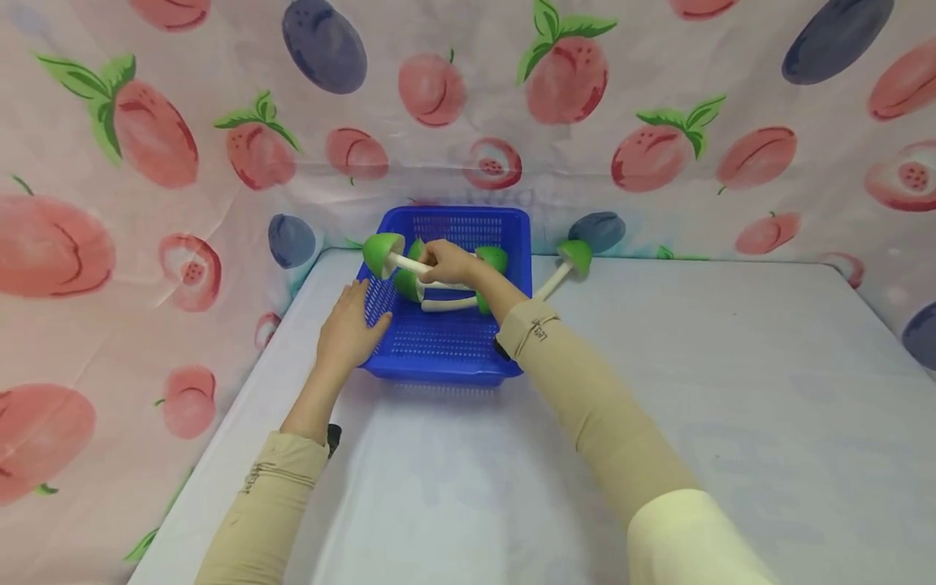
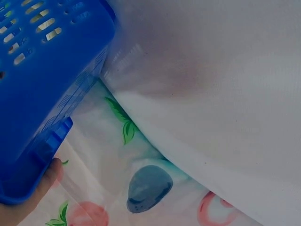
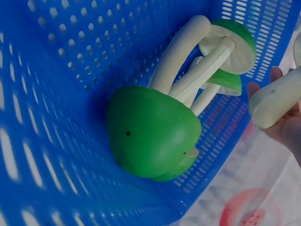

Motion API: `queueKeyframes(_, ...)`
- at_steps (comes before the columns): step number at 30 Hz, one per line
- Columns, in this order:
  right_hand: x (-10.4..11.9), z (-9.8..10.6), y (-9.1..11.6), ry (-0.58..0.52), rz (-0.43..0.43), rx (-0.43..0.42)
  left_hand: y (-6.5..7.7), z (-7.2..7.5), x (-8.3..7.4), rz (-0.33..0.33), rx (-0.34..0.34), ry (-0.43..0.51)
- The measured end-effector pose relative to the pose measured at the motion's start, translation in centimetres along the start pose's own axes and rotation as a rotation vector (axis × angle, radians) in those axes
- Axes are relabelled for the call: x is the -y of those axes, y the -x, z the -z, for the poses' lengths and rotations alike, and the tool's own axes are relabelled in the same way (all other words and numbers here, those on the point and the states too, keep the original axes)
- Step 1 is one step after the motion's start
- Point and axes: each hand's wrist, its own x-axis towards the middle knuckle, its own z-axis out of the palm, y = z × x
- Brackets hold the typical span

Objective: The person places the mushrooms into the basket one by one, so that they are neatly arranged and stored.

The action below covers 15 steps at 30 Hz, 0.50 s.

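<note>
A toy mushroom with a green cap and pale stem is held above the blue plastic basket. My right hand pinches its stem, the cap pointing left over the rim. In the right wrist view the pale stem crosses the right edge. My left hand rests at the basket's left rim, its fingers mostly straight and the thumb reaching over the inside. Low in the left wrist view, a finger touches the rim. Several more mushrooms lie inside the basket, partly hidden by my right hand.
Outside the basket, another green-capped mushroom lies on the white-covered table, its stem partly hidden behind the basket and forearm. A fruit-printed cloth hangs close behind the basket and along the left side.
</note>
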Motion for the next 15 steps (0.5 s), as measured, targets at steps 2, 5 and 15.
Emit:
queueKeyframes(2,-1.1,0.0,-0.9,0.01,-0.004,0.021,0.1,0.0,0.0,0.014,0.0,0.001)
queueKeyframes(5,-4.5,-0.7,-4.5,0.039,-0.027,0.082,0.3,0.0,0.1,0.031,-0.005,0.001)
queueKeyframes(15,-10.5,-3.4,-10.4,0.284,-0.06,0.319,0.2,0.0,0.1,0.014,-0.022,0.026)
